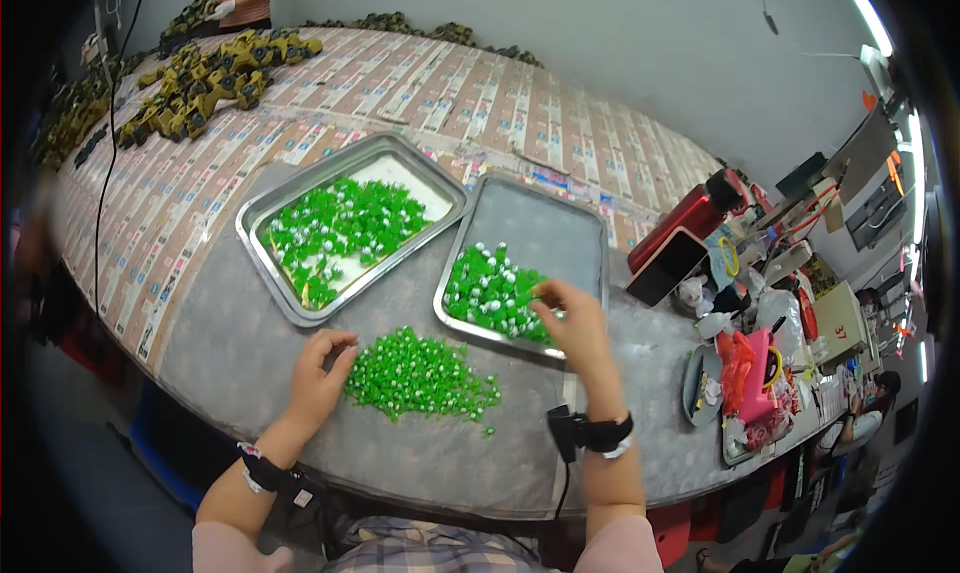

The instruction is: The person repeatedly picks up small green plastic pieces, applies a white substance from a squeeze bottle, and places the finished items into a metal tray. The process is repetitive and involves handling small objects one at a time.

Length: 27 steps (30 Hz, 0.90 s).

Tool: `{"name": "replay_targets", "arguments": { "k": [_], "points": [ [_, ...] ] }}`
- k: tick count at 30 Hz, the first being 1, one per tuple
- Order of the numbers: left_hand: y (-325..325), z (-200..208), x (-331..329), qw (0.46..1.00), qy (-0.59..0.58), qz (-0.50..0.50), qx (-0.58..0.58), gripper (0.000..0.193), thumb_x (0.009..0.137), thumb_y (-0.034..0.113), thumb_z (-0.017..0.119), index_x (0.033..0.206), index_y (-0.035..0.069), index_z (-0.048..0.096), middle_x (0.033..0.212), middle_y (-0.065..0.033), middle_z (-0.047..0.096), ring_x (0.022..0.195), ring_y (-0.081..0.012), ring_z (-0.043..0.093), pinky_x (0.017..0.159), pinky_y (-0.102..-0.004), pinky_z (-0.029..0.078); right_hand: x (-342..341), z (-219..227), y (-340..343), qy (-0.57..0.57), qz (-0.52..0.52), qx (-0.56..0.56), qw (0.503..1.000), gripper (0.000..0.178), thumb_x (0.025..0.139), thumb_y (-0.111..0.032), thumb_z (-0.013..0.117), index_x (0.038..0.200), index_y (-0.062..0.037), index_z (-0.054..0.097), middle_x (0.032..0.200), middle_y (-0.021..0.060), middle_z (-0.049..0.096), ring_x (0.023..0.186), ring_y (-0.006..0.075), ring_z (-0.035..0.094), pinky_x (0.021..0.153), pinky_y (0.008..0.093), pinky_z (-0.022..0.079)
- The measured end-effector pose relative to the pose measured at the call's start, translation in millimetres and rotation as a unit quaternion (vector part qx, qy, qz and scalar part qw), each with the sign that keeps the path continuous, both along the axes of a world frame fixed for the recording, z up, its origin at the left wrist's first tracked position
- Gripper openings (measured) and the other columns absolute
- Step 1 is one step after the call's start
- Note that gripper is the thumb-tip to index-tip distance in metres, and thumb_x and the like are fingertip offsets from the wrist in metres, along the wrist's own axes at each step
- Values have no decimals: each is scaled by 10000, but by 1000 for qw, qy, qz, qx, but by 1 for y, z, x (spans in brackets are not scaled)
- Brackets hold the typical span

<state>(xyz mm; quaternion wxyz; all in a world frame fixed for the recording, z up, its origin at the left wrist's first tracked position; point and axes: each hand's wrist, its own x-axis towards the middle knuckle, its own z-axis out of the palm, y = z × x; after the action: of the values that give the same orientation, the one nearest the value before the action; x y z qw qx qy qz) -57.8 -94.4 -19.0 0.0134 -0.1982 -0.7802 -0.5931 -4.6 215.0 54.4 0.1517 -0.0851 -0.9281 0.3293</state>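
Observation:
A heap of small green pieces with pale tips (420,378) lies on the grey table covering in front of me. My left hand (322,371) is at its left edge, fingers curled and thumb against the forefinger; anything pinched there is too small to make out. Over the right side of the right metal tray (540,213) is my right hand (577,323), its thumb and fingertips drawn together beside green pieces with white balls (490,293). What these fingers hold, if anything, is hidden. More green-and-white pieces (345,218) spread across the left metal tray (262,283).
Yellow-brown toy vehicles (215,83) are piled at the far left, near another person with a white glove (222,10). To the right stand a red flask (690,218), a dark phone-like slab (667,266), a pink container (760,373) and plastic bags (780,323).

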Motion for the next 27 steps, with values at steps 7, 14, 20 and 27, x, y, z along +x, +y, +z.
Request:
{"name": "replay_targets", "arguments": {
  "k": [7,14,20,27],
  "points": [
    [1,15,3,943,167,-102,-270,595,715,369,582,1178,52,385,1204,-152,379,1116,-306,349,933,-397,263,64,8,-9,-23,32,-98,994,365,661,-222,663,949,-26,554,959,126,564,890,257,528,788,344,401],
    [28,21,-2,877,221,-205,-373,815,643,544,572,1245,70,295,1270,-161,295,1181,-316,271,970,-467,195,61,-31,-57,-94,284,117,947,893,543,-485,680,1242,-73,306,1277,226,249,1200,363,220,968,430,219],
    [45,20,-3,864,240,-264,-355,789,638,518,594,1231,77,317,1263,-146,311,1176,-302,287,971,-468,198,39,-52,-65,-21,316,142,938,932,521,-515,675,1243,-56,304,1288,220,226,1215,363,192,982,447,191],
    [44,24,-1,850,249,-321,-335,870,570,543,630,1239,86,312,1267,-147,309,1186,-302,275,961,-499,185,39,-63,-45,8,363,71,929,711,596,-383,682,1153,-38,406,1207,175,352,1116,344,343,934,428,282]
  ]
}}
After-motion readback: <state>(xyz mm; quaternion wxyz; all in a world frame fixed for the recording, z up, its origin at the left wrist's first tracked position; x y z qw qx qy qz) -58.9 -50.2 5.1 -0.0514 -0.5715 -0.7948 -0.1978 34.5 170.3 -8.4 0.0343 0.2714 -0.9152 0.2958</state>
